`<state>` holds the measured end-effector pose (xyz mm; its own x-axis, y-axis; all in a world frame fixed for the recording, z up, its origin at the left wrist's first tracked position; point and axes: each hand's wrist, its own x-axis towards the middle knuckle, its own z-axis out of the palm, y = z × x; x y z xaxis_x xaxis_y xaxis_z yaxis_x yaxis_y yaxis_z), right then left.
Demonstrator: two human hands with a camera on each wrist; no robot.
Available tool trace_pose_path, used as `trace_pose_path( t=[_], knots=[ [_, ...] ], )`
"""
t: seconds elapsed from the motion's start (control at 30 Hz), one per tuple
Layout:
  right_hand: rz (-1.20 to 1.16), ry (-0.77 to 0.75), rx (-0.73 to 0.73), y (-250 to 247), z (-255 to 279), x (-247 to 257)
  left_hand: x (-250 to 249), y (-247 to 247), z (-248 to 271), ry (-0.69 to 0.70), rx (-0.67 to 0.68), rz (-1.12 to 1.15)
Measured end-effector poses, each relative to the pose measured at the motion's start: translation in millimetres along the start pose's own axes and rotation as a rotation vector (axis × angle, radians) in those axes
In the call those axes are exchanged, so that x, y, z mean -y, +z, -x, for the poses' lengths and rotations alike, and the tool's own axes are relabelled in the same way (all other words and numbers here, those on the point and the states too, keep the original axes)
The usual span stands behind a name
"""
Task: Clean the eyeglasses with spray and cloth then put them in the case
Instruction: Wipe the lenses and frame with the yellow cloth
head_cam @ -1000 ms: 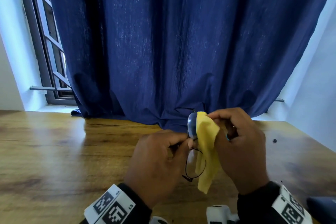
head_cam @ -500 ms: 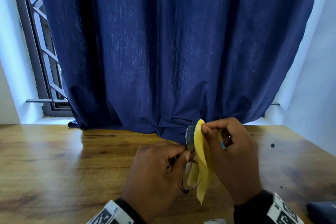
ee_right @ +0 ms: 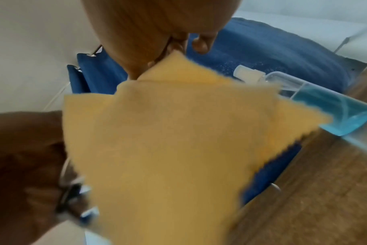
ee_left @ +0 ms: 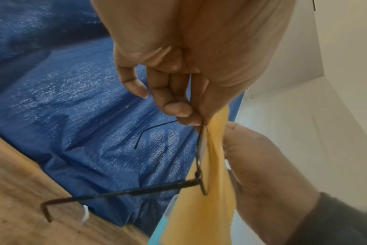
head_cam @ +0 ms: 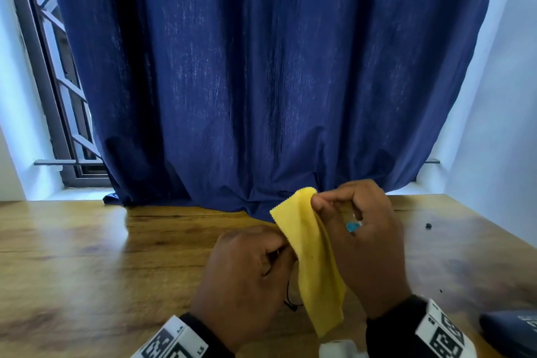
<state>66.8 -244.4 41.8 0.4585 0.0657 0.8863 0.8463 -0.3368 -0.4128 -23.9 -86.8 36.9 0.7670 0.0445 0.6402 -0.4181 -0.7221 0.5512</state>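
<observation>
Cloth (head_cam: 312, 264), yellow and zigzag-edged, hung pinched in right hand (head_cam: 366, 241); left hand (head_cam: 247, 273) pinched thin wire glasses (ee_left: 200, 159); bottle (ee_right: 333, 106) held blue liquid.

Head view looks down from above; wrist views close; all share the cloth (head_cam: 312, 259).

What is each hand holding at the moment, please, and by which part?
Left hand pinches the eyeglasses at the frame's rim; right hand pinches the yellow cloth near its top edge.

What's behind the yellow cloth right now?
The eyeglasses, held by the left hand; the yellow cloth, pinched by the right hand, hides most of the lenses in the head view.
</observation>
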Motion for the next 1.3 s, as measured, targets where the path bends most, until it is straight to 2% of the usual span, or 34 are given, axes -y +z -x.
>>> trace_pose_path(
  t=[0.13,0.27,0.4,0.47,0.67,0.8,0.93,1.1,1.2,1.3],
  knots=[
    [-0.064,-0.033,0.126,2,2,2,1,0,1,-0.022,0.017,-0.011],
    [-0.02,0.053,0.029,-2,-1,-8,2,1,0,-0.005,0.007,-0.024],
    [-0.093,-0.021,0.172,-1,-1,5,2,-3,1,-0.016,-0.014,-0.015],
    [-0.069,-0.009,0.176,-1,-2,3,2,-4,0,-0.019,-0.02,-0.012],
    [0.017,0.346,-0.012,-8,-5,-23,-1,-6,0,-0.159,-0.033,0.14],
    [0.044,0.452,-0.096,-12,-6,-31,1,-9,-1,-0.225,-0.049,0.177],
    [-0.161,0.34,-0.096,-9,-7,-14,2,-8,-1,-0.252,-0.048,0.176],
    [-0.439,0.197,0.069,-6,-3,9,1,-7,-1,-0.222,-0.024,0.112],
    [-0.553,0.162,0.215,-6,1,12,1,-4,0,-0.205,0.04,0.098],
    [-0.611,0.204,0.272,-5,4,11,1,0,1,-0.208,0.098,0.104]
  ],
)
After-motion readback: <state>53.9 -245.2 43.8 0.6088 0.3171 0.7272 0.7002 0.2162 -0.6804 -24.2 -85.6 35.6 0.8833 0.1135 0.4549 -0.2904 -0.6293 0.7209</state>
